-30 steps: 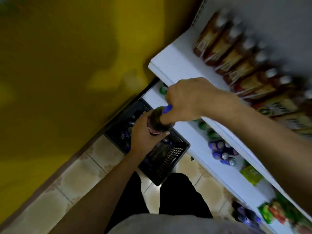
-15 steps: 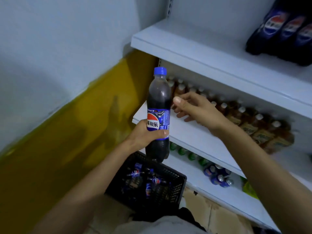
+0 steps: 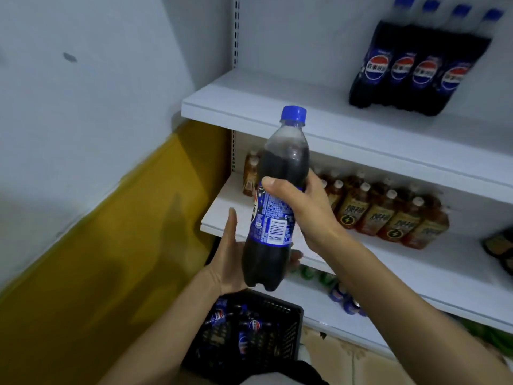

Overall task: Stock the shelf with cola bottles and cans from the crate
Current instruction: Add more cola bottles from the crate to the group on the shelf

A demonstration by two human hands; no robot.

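Observation:
A cola bottle (image 3: 280, 168) with a blue cap and blue label is held upright in front of the white shelves. My right hand (image 3: 308, 209) grips it around the label. My left hand (image 3: 230, 254) lies open under and beside the bottle's lower part, palm against it, fingers straight. Below, a black crate (image 3: 288, 323) on the floor holds several more cola bottles. On the upper shelf (image 3: 277, 107) stands a row of several cola bottles (image 3: 410, 65) at the right.
The middle shelf (image 3: 222, 215) carries several brown tea bottles (image 3: 383, 215). A lower shelf (image 3: 319, 315) holds green bottles and blue cans (image 3: 344, 298). A white and yellow wall stands to the left. Tiled floor shows beside the crate.
My right hand has taken hold of the bottle around its label. My left hand has let go its grip and opened under the bottle. The view has lifted toward the upper shelf.

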